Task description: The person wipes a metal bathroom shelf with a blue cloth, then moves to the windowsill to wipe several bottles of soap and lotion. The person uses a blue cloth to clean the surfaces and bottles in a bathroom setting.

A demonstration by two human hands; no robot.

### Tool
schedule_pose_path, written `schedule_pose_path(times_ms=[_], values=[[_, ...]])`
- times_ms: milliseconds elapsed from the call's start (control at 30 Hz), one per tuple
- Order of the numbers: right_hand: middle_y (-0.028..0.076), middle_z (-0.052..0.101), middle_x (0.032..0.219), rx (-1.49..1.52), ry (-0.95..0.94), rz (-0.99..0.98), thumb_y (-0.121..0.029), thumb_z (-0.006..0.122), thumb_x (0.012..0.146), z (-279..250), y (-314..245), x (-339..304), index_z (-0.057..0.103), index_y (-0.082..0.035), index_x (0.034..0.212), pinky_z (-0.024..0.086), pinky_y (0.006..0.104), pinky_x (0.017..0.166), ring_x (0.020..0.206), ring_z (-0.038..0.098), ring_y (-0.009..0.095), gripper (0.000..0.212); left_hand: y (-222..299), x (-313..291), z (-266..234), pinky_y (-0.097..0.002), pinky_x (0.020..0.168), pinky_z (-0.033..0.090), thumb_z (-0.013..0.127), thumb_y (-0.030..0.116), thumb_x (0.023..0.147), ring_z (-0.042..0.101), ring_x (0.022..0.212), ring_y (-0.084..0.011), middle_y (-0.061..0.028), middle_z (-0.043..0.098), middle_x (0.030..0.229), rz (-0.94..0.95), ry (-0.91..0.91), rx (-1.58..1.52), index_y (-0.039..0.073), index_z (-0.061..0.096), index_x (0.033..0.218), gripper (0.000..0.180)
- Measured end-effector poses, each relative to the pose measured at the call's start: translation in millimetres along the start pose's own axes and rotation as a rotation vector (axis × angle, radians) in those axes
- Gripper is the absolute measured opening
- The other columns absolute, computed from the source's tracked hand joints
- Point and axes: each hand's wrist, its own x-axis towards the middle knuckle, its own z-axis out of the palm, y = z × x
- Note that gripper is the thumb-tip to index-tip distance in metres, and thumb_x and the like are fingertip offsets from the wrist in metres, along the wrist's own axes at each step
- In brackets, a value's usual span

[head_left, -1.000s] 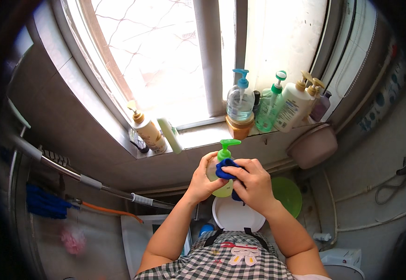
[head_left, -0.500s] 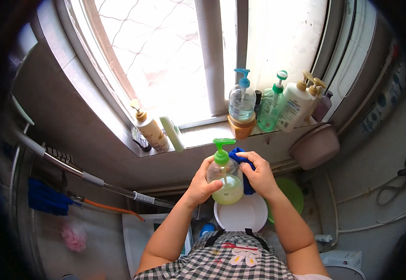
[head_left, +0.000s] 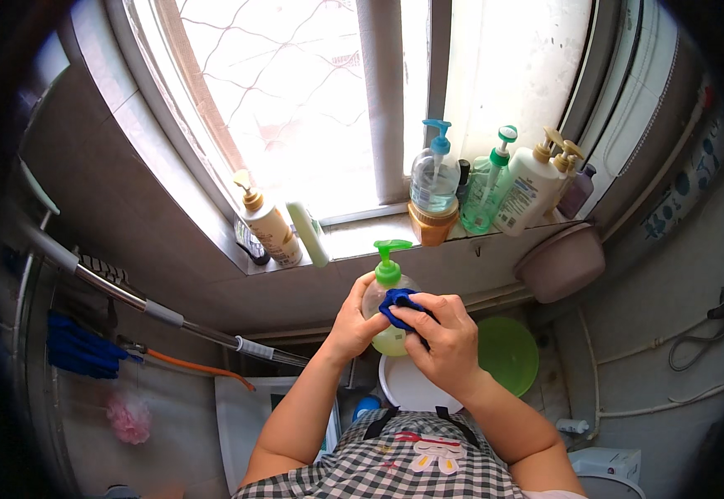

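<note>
My left hand [head_left: 353, 323] grips a clear pump bottle [head_left: 390, 343] by its left side. The bottle has a green pump top and pale green liquid inside, and stands upright in the air. In my right hand [head_left: 447, 343] a blue cloth [head_left: 398, 308] is bunched up and pressed against the bottle's front. The cloth and fingers hide much of the bottle's middle. Beneath my hands sits a white basin [head_left: 397, 384], partly covered by the right hand and wrist.
Several pump bottles, among them a green one [head_left: 480, 200], line the windowsill [head_left: 362, 239]. A pinkish basin [head_left: 563, 264] hangs on the wall at right. On the floor lies a green basin [head_left: 512, 353]. A metal pole [head_left: 117, 293] and a blue mop-like cloth [head_left: 83, 345] are at left.
My right hand has moved left with the blue cloth, from the bottle's right side onto its front. The bottle has shifted slightly left, still in my left hand.
</note>
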Motion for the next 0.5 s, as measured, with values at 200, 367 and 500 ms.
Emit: schedule_pose_path(times_ms=[200,367,500], values=[[0.011,0.06,0.095,0.124,-0.004,0.181,-0.006,0.058,0.074,-5,31,10,0.067,-0.011,0.102,0.049,0.0383,0.074,0.085,0.058,0.029,0.029,6,-6,2,-0.0372,0.099,0.039,0.08,0.046,0.066,0.049,0.117,-0.0213,-0.0106,0.049,0.124,-0.01,-0.151,-0.203,0.006,0.033,0.135,0.093],[0.012,0.06,0.094,0.343,-0.082,0.269,-0.005,0.053,0.078,-8,36,9,0.064,-0.003,0.102,0.047,0.0323,0.078,0.086,0.059,0.025,0.026,6,-4,-1,-0.0399,0.101,0.039,0.083,0.049,0.06,0.049,0.118,-0.0231,-0.0102,0.05,0.125,-0.045,-0.198,-0.245,0.006,0.034,0.135,0.1],[0.012,0.06,0.093,0.36,-0.084,0.277,-0.004,0.053,0.079,-7,37,7,0.063,-0.002,0.102,0.046,0.0311,0.078,0.085,0.059,0.024,0.025,4,-3,-2,-0.0401,0.101,0.039,0.084,0.05,0.058,0.05,0.117,-0.0233,-0.0108,0.05,0.125,-0.057,-0.202,-0.259,0.006,0.034,0.136,0.102]])
